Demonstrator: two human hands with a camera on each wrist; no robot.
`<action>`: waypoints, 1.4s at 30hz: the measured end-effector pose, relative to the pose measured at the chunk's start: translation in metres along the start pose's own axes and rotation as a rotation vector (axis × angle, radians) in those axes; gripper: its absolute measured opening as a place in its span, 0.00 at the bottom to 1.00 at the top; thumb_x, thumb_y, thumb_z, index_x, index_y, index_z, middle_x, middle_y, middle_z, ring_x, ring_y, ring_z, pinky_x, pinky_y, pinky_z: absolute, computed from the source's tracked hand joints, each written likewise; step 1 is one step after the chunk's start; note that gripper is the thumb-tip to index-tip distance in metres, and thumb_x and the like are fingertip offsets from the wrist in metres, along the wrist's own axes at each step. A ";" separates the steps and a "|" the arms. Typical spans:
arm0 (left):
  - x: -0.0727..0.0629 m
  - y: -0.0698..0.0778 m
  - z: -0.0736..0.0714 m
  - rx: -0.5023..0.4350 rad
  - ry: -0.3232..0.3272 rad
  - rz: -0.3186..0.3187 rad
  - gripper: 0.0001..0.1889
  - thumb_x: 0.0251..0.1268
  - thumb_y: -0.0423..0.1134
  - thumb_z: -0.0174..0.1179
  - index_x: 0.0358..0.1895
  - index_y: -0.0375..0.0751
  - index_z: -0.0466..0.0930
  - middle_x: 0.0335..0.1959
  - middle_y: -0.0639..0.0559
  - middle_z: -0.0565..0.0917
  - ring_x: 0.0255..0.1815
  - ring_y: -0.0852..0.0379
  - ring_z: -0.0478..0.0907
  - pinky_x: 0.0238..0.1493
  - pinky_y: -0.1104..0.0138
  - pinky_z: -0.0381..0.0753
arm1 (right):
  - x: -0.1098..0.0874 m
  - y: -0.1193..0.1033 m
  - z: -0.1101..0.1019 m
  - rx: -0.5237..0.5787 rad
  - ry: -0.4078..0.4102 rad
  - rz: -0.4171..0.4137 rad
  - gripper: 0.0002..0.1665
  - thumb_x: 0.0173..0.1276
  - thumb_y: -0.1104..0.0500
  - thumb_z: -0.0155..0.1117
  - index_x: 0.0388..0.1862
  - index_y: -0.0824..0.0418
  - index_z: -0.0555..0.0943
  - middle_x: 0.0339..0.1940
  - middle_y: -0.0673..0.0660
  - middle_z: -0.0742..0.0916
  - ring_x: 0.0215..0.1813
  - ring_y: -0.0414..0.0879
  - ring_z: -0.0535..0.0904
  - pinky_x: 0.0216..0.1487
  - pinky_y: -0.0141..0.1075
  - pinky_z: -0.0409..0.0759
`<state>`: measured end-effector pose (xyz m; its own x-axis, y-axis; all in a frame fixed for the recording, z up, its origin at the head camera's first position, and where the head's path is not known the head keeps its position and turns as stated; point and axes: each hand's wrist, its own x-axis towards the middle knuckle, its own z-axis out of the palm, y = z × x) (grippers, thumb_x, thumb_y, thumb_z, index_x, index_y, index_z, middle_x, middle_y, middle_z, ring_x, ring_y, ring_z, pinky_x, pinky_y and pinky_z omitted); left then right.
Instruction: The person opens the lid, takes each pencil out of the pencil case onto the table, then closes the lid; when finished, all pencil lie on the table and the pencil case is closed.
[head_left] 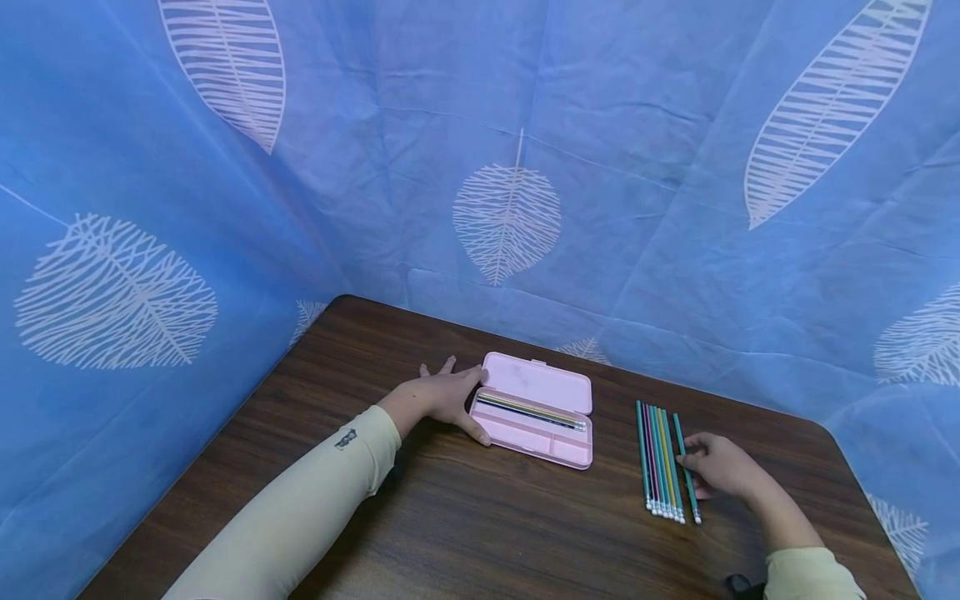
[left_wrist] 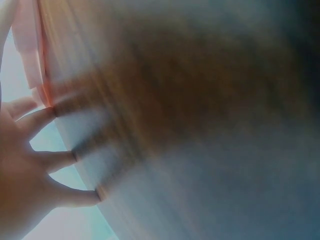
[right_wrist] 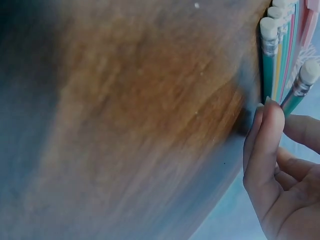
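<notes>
The case [head_left: 540,382] is braced, it seems, by the left hand [head_left: 450,397], spread wide round its left end on the table [head_left: 570,517]. Beside an aligned row of pencils [head_left: 664,460], a single pencil [head_left: 679,434] is pinched by the right hand [head_left: 718,467], presumably to part it from the others.

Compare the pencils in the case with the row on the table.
The case pencils lie mostly sideways in the head view; the row runs nearly up and down. The row outnumbers the case pencils. The row includes green and purple; the case pencils look dark and yellow. Both have pale eraser ends.
</notes>
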<state>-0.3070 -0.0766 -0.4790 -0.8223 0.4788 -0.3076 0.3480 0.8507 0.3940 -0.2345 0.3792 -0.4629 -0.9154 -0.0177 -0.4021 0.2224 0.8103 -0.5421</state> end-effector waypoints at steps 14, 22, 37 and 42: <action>0.000 -0.001 0.000 -0.011 -0.001 -0.001 0.67 0.48 0.78 0.75 0.88 0.55 0.50 0.92 0.52 0.50 0.92 0.32 0.34 0.79 0.20 0.37 | 0.001 -0.009 0.002 0.022 -0.008 0.036 0.31 0.84 0.64 0.53 0.76 0.81 0.59 0.38 0.63 0.83 0.30 0.46 0.82 0.33 0.42 0.90; 0.002 -0.002 0.001 0.005 -0.003 -0.007 0.67 0.47 0.79 0.74 0.88 0.55 0.50 0.92 0.53 0.50 0.92 0.32 0.35 0.79 0.20 0.38 | 0.001 -0.009 0.003 -0.011 -0.010 0.026 0.33 0.84 0.61 0.55 0.75 0.82 0.60 0.36 0.62 0.84 0.30 0.47 0.82 0.33 0.41 0.89; 0.003 -0.003 0.001 0.003 -0.007 -0.005 0.68 0.47 0.79 0.74 0.88 0.56 0.49 0.92 0.53 0.50 0.92 0.32 0.34 0.79 0.20 0.37 | -0.002 -0.056 0.015 -0.182 0.130 -0.144 0.30 0.81 0.52 0.62 0.69 0.74 0.76 0.29 0.57 0.86 0.24 0.45 0.75 0.27 0.39 0.74; 0.003 -0.003 0.001 -0.002 -0.007 0.001 0.68 0.47 0.79 0.74 0.88 0.55 0.49 0.92 0.52 0.50 0.92 0.32 0.34 0.79 0.19 0.37 | -0.002 -0.083 0.026 -0.223 0.156 -0.224 0.28 0.80 0.51 0.65 0.66 0.71 0.80 0.33 0.55 0.86 0.29 0.44 0.75 0.32 0.38 0.72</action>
<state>-0.3101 -0.0772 -0.4819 -0.8188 0.4810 -0.3133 0.3476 0.8499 0.3961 -0.2428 0.2966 -0.4368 -0.9773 -0.1339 -0.1644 -0.0528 0.9047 -0.4227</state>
